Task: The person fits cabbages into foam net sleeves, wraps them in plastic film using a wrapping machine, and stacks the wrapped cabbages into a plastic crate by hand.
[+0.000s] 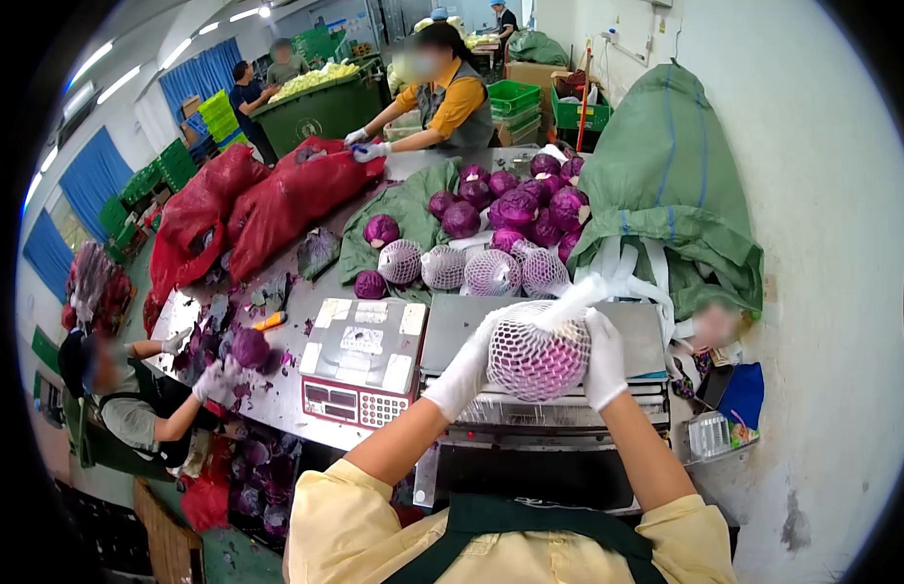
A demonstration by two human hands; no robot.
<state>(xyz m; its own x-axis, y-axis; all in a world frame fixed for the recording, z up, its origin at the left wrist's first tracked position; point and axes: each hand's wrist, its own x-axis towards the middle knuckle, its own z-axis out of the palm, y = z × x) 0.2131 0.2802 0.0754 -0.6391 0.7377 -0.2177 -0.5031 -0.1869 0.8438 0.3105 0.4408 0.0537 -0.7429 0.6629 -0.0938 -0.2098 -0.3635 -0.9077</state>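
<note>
Between my two white-gloved hands is a red cabbage [540,352] in a white foam net sleeve, whose loose end sticks up to the right. My left hand [464,375] presses on its left side, and my right hand [606,360] holds its right side. The cabbage is above the flat metal top of a wrapping machine [627,326]. Just beyond it stand several netted cabbages [493,273] in a row. Behind them lie several bare red cabbages [518,207] on green sacking. White foam net sleeves [658,273] hang by the green sack to the right.
A digital scale [360,355] stands left of the machine. A large green sack [656,156] leans against the right wall. Red mesh sacks [301,204] lie at the far left. One co-worker [457,102] handles them; another [145,399] is beside a loose cabbage [250,347] and orange-handled knife [270,321].
</note>
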